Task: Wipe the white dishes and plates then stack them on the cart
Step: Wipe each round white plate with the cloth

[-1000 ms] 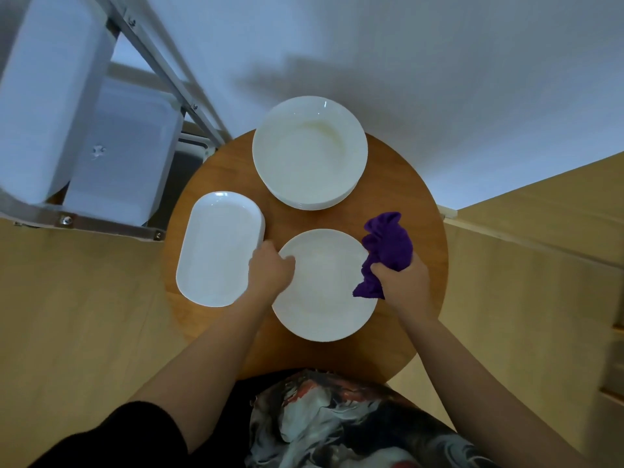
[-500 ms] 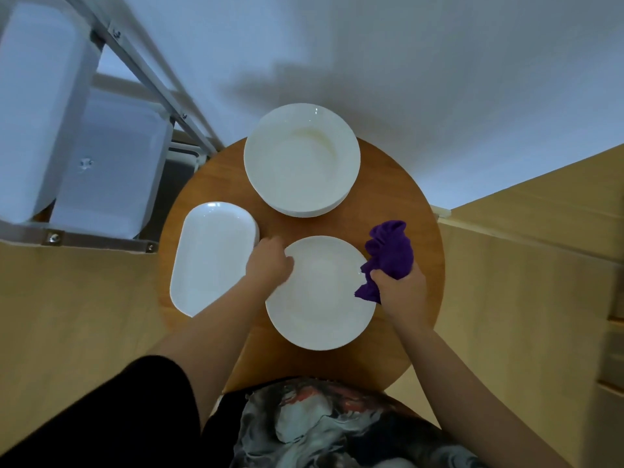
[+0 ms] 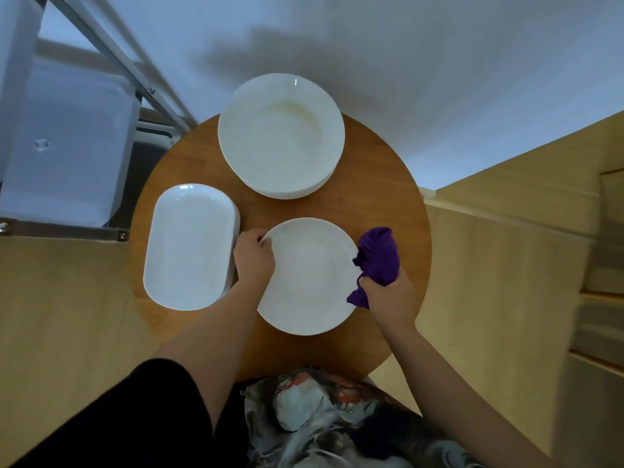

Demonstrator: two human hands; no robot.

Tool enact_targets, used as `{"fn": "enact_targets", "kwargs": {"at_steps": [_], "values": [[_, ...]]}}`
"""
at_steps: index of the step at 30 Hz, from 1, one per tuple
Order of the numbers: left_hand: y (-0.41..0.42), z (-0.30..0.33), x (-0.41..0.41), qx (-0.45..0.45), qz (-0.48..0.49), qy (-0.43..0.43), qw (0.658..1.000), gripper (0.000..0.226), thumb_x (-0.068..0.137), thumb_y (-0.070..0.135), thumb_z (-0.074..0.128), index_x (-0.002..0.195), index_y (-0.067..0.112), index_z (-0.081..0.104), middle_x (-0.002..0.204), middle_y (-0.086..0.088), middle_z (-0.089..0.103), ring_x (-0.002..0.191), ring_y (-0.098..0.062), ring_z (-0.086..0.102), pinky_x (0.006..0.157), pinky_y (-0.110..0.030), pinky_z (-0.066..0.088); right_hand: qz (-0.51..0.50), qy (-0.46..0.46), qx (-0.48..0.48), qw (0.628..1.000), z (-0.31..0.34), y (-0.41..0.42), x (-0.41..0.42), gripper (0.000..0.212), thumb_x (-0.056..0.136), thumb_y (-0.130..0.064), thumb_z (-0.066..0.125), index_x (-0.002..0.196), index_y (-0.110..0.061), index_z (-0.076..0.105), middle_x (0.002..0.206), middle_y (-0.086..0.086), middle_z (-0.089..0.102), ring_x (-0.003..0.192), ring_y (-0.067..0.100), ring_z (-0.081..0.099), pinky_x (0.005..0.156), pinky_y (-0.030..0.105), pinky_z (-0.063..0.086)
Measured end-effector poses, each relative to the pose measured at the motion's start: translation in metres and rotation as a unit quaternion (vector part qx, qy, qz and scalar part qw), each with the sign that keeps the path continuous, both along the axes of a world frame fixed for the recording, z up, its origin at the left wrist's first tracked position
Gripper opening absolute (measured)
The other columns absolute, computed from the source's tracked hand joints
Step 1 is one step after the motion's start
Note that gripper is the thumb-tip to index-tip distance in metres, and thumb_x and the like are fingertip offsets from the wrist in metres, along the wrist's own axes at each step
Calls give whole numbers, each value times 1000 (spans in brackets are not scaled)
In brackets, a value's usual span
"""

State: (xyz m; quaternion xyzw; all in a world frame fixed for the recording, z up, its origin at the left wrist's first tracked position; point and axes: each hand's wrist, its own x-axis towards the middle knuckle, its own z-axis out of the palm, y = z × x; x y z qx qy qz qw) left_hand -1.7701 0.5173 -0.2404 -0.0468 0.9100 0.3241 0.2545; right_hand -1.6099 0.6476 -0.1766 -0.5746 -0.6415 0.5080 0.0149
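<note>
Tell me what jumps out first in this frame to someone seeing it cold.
The purple cloth, bunched in the right hand at the right rim of the near round plate, is the only strong colour. The left hand grips that plate's left rim. Around it on the round wooden table sit a stack of deep round plates at the far side and white oblong dishes at the left.

It looks like a room in a home: a small round wooden table (image 3: pixel 381 184), white wall (image 3: pixel 439 62), light wooden floor (image 3: pixel 60 315).
</note>
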Motion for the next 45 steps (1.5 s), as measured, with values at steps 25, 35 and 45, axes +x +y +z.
{"fn": "enact_targets", "kwargs": {"at_steps": [25, 35, 45], "values": [[3, 0, 3, -126, -127, -139, 974, 44, 100, 31, 36, 138, 9, 32, 137, -15, 41, 127, -33, 41, 104, -46, 38, -29, 124, -19, 992, 24, -11, -21, 38, 79, -4, 70, 90, -34, 50, 81, -13, 59, 73, 8, 60, 51, 7, 45], [28, 60, -53, 134, 110, -22, 985, 22, 94, 40, 48, 103, 21, 55, 89, 9, 60, 87, -13, 59, 70, -25, 47, -23, 118, -19, 993, 20, -12, -34, 37, 80, -5, 69, 100, -29, 50, 82, -15, 58, 73, 7, 60, 49, 8, 45], [34, 52, -106, -9, 20, -80, 997, 31, 88, 35, 61, 101, 7, 57, 68, -3, 60, 54, -14, 57, 50, -23, 48, 0, 126, -37, 991, 27, -7, -54, 41, 78, -3, 70, 102, -30, 49, 86, -10, 59, 80, 14, 61, 60, 18, 49]]}}
